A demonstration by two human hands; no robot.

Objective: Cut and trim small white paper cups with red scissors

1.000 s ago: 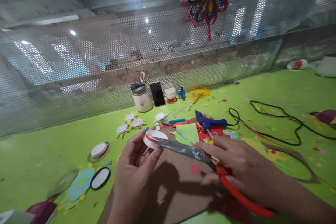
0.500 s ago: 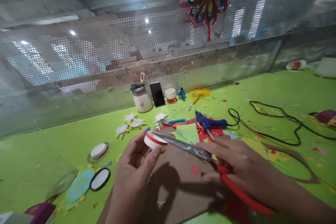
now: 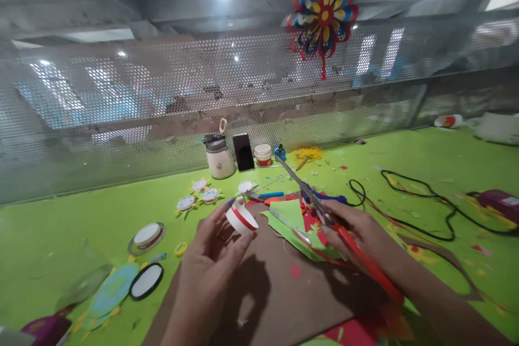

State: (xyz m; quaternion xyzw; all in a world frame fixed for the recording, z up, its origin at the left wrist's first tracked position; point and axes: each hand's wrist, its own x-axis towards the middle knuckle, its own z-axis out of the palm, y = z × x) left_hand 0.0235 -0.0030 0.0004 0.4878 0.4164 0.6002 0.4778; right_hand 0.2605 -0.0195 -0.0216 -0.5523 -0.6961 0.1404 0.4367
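My left hand [image 3: 211,265] pinches a small white paper ring with a red stripe [image 3: 241,218] between thumb and fingers, held above a brown cardboard sheet [image 3: 279,286]. My right hand [image 3: 357,230] grips red-handled scissors [image 3: 324,211]; their long blades point up and away to the far left, clear of the ring. Green and red paper pieces [image 3: 294,216] lie just under the scissors.
On the green table [image 3: 60,227] stand a white jar [image 3: 220,158], a black phone [image 3: 243,152] and a small tub [image 3: 263,154] against the perforated screen. A blue glue gun [image 3: 330,198] with black cable [image 3: 425,200] lies right. Paper discs [image 3: 146,281] lie left. A paper pinwheel [image 3: 323,11] hangs above.
The scissors have swung away from the ring, blades now pointing up toward the back. My left hand tilted the ring. The view shifted down slightly.
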